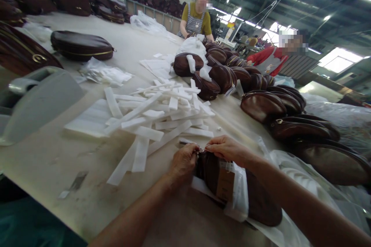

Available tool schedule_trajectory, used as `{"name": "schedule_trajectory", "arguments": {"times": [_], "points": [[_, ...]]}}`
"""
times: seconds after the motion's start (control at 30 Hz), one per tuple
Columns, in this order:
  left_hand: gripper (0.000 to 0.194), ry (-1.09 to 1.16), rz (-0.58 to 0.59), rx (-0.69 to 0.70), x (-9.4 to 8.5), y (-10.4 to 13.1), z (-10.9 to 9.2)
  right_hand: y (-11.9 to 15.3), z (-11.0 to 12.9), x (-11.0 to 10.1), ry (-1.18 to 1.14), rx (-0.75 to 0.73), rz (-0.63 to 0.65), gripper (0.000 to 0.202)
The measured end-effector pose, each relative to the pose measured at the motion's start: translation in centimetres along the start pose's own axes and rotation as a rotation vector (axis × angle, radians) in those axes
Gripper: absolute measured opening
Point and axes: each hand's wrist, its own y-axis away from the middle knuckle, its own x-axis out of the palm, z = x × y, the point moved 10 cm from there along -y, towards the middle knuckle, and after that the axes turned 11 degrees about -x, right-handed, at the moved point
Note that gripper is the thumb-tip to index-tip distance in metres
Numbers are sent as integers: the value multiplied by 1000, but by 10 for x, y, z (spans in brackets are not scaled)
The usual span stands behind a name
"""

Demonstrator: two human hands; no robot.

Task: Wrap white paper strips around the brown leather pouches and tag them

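Observation:
A dark brown leather bag [259,206] lies on the table in front of me, its narrow end pointing away. A cardboard tag [225,184] hangs on it, and a white foam strip [241,195] is wrapped around its middle. My left hand [183,161] pinches small metal hardware at the bag's far end. From the other side, my right hand [230,149] pinches at the same hardware with thumb and fingertips. The fingers cover most of the metal, so its exact kind is hidden. My right forearm passes over part of the bag.
White foam strips [156,117] lie piled beyond my hands. Brown bags [262,106] line the right side, near clear plastic wrapping [342,123]. A grey tape dispenser [43,96] and another bag [82,45] are at left. Co-workers, including one person in a checked apron [194,21], are farther back.

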Motion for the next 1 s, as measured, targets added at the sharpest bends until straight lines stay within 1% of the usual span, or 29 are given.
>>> {"name": "schedule_trajectory", "arguments": {"times": [0.1,0.33,0.53,0.67,0.8,1.0], "points": [[21,-35,20,-29,-2,-1,-1,-5,5,-3,163,-9,-19,26],[16,-71,106,-65,-2,1,-5,-15,14,-6,415,-43,-28,22],[12,-75,105,-78,-2,-2,-2,-19,18,-4,595,-60,14,23],[10,-53,100,-41,-2,-6,-2,-20,22,-3,694,-61,13,25],[11,-28,94,30,-3,-7,-3,-20,26,-2,774,-81,11,26],[16,-54,72,135,-5,-4,-3,-19,27,1,825,-95,28,28]]}}
